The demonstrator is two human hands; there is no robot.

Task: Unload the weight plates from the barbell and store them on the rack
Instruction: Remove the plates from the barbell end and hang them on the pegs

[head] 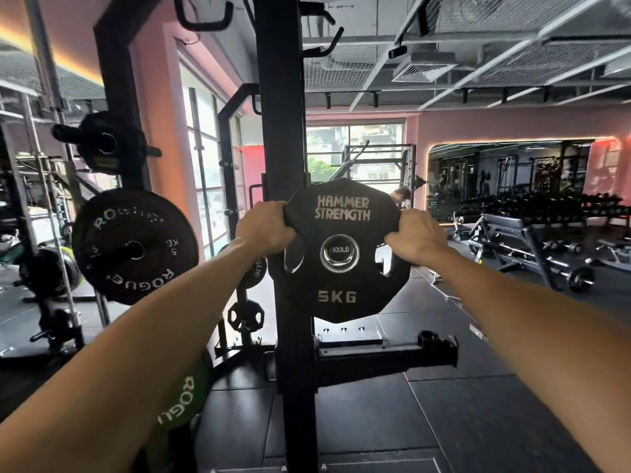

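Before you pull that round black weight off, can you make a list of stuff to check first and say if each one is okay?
1. Both hands on the weight: ok. The left hand and right hand grip the top edge of the 5 kg plate.
2. Plate sits on the bar: ok, the silver bar end shows through its centre hole.
3. Collar or clip locking the plate: cannot tell; none shows on the front.
4. Upright post out of the way: not ok, it stands just left of the plate.
5. Floor clear underfoot: cannot tell, feet are out of view.
6. Free storage peg: cannot tell.
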